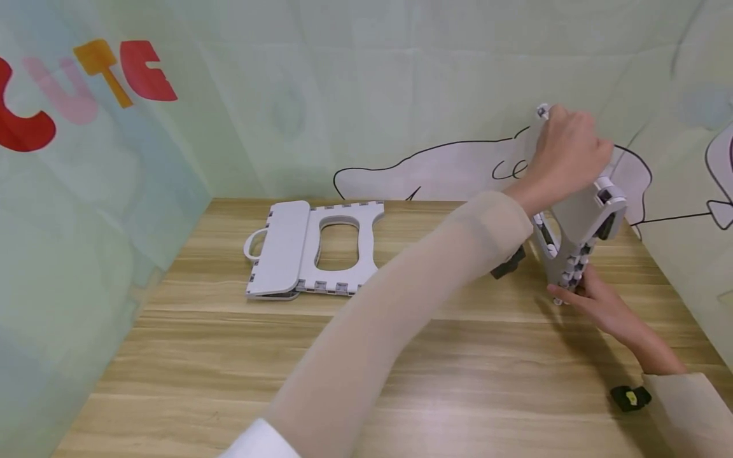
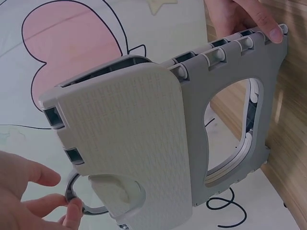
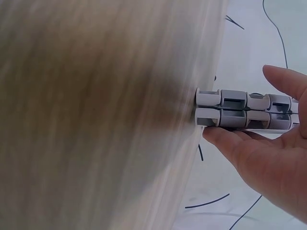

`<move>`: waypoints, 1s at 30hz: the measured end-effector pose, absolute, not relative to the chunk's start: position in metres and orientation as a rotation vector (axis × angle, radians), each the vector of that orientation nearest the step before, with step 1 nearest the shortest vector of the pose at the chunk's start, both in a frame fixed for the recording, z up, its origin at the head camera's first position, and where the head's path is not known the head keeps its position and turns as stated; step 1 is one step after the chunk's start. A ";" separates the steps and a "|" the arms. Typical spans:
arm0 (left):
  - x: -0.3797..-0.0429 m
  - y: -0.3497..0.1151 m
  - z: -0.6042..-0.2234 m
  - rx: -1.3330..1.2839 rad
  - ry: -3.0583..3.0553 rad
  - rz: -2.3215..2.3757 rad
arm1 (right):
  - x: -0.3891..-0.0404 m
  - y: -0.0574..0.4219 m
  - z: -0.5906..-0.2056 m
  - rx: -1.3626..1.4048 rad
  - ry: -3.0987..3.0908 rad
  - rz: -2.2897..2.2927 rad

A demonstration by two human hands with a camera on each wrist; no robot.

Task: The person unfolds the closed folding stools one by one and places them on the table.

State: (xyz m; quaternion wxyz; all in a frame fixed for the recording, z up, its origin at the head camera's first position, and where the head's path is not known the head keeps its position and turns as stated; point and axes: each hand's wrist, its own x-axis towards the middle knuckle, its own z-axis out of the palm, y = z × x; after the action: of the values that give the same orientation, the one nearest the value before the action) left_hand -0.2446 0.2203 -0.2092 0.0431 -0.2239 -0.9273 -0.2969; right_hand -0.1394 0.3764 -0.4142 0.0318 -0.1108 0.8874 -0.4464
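Note:
A grey-and-white folding step stool (image 1: 579, 213) stands on its end at the right of the table, legs folded together and the top partly angled out. Up at its top, my left hand (image 1: 572, 143) holds it; in the left wrist view the fingers (image 2: 72, 208) curl at the carry loop (image 2: 96, 210). Low down, my right hand (image 1: 607, 312) grips the folded legs near the tabletop. The right wrist view shows the hinged leg edges (image 3: 233, 105) between thumb and fingers. A second folding step stool (image 1: 279, 248) lies flat at the left, its loop pointing left.
The wood-grain table (image 1: 229, 375) meets a printed cloth backdrop (image 1: 372, 95) at the back and both sides. My left forearm (image 1: 401, 312) crosses over the middle of the table. A black wrist device (image 1: 630, 399) shows beside the right sleeve.

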 end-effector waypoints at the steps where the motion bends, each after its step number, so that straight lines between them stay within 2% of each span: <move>1: -0.244 0.222 -0.209 -0.679 -2.843 -0.910 | -0.139 0.377 -0.414 -0.340 2.729 -1.372; 30: -0.237 0.249 -0.211 -0.636 -2.838 -0.812 | -0.137 0.378 -0.417 -0.254 2.657 -1.344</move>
State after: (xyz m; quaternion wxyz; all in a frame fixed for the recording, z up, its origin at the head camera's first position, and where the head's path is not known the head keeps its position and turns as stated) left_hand -0.2374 0.2489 -0.2114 0.0609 -0.2102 -0.9382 -0.2683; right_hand -0.1372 0.3784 -0.4170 0.0767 -0.0849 0.8865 -0.4485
